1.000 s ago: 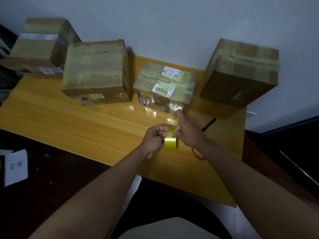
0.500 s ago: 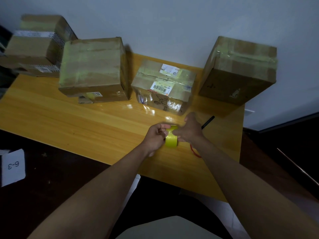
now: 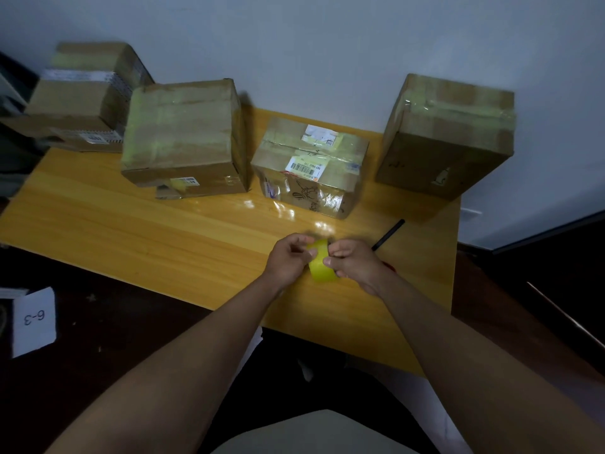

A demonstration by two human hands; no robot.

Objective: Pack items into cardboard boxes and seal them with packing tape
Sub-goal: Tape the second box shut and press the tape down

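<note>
Now I hold the small yellow roll of packing tape (image 3: pixel 322 268) between my left hand (image 3: pixel 289 262) and right hand (image 3: pixel 355 265), fingers curled pinching its sides. Best to steady it leftward and pick the loose end free with my right fingertips (image 3: pixel 330 255), slowly.

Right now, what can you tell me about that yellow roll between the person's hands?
The roll of yellow packing tape looks glossy and plastic, its curved band facing the camera. It sits just above or on the wooden table, in front of the labelled cardboard box. The left hand grips one side and the right hand pinches the other.
</note>
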